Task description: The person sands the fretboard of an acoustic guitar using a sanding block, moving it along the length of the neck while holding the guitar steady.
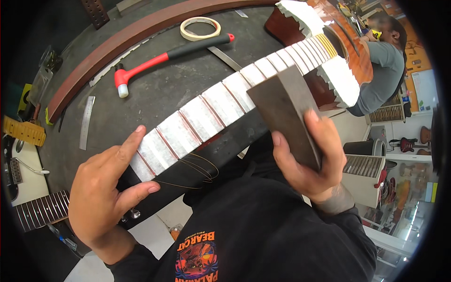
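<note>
Head view shows the right hand (312,157) closed around a grey sanding block (285,113), its end resting on the masked guitar fretboard (225,105) lying across the dark workbench (159,89). Left hand (105,195), fingers loosely spread and holding nothing, steadies the fretboard's near end; a red hammer (164,58) and tape roll (200,28) lie beyond.
</note>
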